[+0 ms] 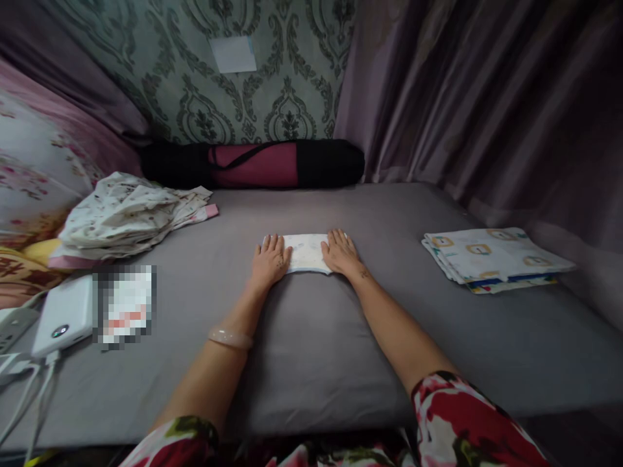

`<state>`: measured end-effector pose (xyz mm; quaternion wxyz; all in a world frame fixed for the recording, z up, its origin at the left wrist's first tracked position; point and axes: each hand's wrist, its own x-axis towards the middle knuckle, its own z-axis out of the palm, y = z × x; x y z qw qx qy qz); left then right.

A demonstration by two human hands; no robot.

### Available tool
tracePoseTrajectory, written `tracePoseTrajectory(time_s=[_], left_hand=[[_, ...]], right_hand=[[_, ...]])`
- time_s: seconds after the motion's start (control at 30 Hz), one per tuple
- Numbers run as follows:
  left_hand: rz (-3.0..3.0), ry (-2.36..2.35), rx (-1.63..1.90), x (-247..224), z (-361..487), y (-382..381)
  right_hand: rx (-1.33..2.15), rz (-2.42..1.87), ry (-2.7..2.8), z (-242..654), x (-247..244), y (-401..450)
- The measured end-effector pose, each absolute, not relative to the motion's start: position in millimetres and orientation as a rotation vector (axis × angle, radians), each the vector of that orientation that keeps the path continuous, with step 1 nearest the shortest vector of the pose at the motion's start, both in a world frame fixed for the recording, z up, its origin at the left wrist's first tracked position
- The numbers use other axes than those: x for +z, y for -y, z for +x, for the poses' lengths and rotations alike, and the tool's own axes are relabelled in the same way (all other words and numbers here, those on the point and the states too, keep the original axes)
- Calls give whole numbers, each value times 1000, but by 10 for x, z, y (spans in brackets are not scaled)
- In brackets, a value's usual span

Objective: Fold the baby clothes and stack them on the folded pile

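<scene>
Floral sleeves sit nearest, and ahead of them a white cloth lies on a grey sheet, between the left hand and the right hand. It looks already folded into a compact rectangle; to the hands' right a patterned cloth stack lies folded, while to their left a crumpled cloth lies unfolded. Both arms stretch forward, palms down, fingers extended flat over the white cloth's two ends, clasping nothing.

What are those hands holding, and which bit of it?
Nothing looks gripped: the left hand and right hand lie palm-down on opposite ends of the white cloth.
</scene>
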<state>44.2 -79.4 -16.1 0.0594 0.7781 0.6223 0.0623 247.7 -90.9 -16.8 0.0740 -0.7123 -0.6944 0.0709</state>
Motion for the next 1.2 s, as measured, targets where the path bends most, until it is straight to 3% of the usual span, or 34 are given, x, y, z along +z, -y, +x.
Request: tracePoseTrajectory(time_s=[0.2,0.3,0.5,0.77,1.03,1.2], left_hand=[[2364,-1839,220,-182,417,762],[2337,-1788,255,-183,371,713],[2193,-1844,437,-123,158,607],[1920,-2002,366,46,8,608],[1762,-2061,324,132,103,634],[1666,-1939,434,106,71,609]], right_hand=[[270,-2076,2067,2500,-139,891],[462,-1976,1986,2588,-59,870],[790,-1900,1374,2910,103,901],[828,-2107,1235,3146,152,1085],[504,-2380,1625,2844,189,1195],[654,-2320,1649,2834,215,1151]])
